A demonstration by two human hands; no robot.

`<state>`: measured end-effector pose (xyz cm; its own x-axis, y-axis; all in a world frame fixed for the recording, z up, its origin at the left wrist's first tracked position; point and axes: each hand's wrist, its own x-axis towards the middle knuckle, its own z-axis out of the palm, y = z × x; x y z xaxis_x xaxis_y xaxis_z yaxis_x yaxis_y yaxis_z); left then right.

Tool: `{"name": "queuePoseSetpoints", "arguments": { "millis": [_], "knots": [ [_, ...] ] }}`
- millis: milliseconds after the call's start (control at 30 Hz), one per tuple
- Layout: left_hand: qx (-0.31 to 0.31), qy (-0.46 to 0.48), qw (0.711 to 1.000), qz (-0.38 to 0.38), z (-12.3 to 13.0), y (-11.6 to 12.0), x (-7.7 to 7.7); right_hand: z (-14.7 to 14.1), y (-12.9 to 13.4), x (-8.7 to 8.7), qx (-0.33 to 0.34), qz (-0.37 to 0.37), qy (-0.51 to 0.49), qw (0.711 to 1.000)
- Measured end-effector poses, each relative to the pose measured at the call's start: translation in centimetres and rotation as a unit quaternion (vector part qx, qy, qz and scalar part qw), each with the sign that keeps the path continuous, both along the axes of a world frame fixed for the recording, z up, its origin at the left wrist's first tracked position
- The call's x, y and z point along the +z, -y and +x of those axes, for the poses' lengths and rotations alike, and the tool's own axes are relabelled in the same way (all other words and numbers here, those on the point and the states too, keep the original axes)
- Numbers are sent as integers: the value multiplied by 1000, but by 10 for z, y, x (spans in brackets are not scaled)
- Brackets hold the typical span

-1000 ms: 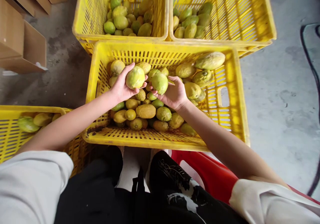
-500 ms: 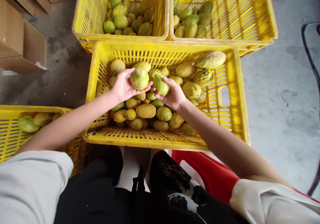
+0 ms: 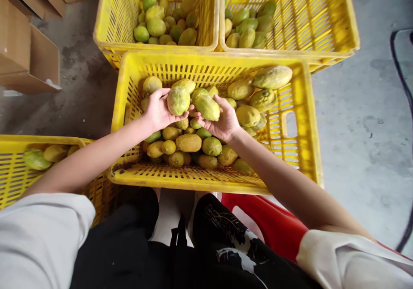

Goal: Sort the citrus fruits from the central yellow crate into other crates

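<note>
My left hand [image 3: 160,109] is closed around a rounded yellow-green fruit [image 3: 178,100], one blunt end facing up at me. Close beside it, my right hand [image 3: 225,120] holds a more oval yellow-green fruit [image 3: 207,108] on its side, thumb on top and fingers beneath. Both hands are above a yellow slatted plastic crate [image 3: 309,121]. Many similar fruits lie inside it, yellow to green and of various sizes, such as a plump yellow one [image 3: 189,142] and a long, scarred one [image 3: 272,77]. Parts of the pile are hidden beneath my hands.
Two more yellow crates, one at the back left [image 3: 111,22] and one at the back right [image 3: 322,18], hold similar fruit. Another yellow crate [image 3: 11,173] is at my left. Cardboard boxes [image 3: 45,61] stand at the far left. A red plastic stool [image 3: 274,224] is near my legs.
The fruit in my right hand has turned, so that its long side now shows. My left hand's fruit has rotated slightly and moved up a little.
</note>
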<state>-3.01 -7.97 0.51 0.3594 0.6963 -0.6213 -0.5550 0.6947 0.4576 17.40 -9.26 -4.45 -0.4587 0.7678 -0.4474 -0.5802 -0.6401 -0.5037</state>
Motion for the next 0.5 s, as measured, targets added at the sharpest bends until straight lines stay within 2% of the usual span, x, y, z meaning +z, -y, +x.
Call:
{"name": "queuePoseSetpoints", "arguments": {
  "millis": [267,500],
  "knots": [
    [-34,-12,999,14,2,-2,1,5,1,-7,-1,22,10,1000],
    [-22,12,1000,10,0,0,0,0,2,-7,-16,33,14,999]
  ]
}}
